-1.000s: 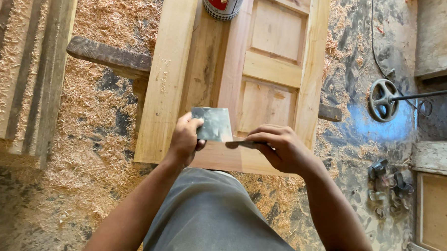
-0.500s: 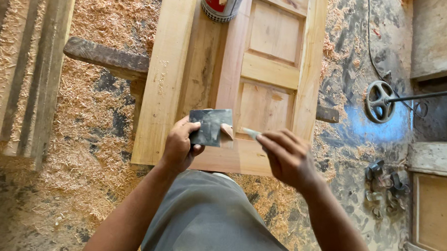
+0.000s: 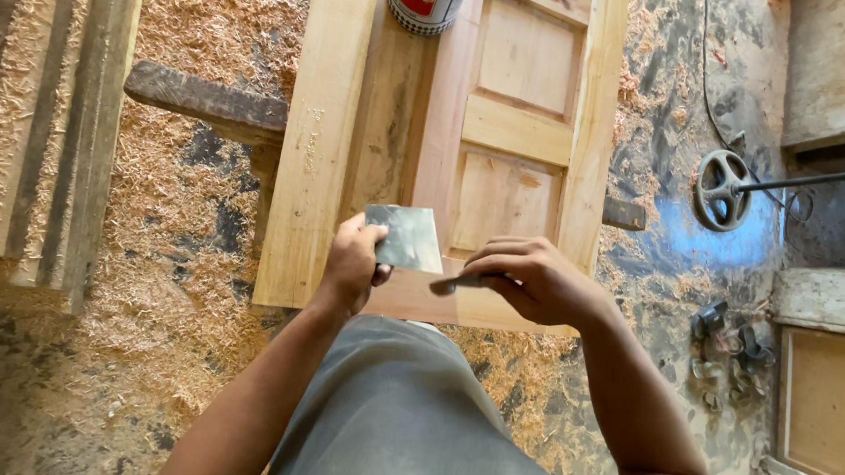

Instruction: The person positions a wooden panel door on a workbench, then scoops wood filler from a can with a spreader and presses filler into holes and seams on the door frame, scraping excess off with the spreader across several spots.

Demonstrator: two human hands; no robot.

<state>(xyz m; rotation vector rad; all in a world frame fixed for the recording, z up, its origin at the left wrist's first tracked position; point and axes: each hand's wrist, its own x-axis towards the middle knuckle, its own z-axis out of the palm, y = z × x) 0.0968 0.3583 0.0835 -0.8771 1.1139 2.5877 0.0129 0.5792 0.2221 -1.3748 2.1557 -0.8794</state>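
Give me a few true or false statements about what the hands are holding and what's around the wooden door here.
1. The left hand holds a flat grey metal sheet. True.
2. The right hand is empty. False: it pinches a thin metal tool.
3. A panelled wooden door lies below the hands. True.
4. The floor is swept clean. False: wood shavings cover it.
5. A red can stands at the door's far end. True.
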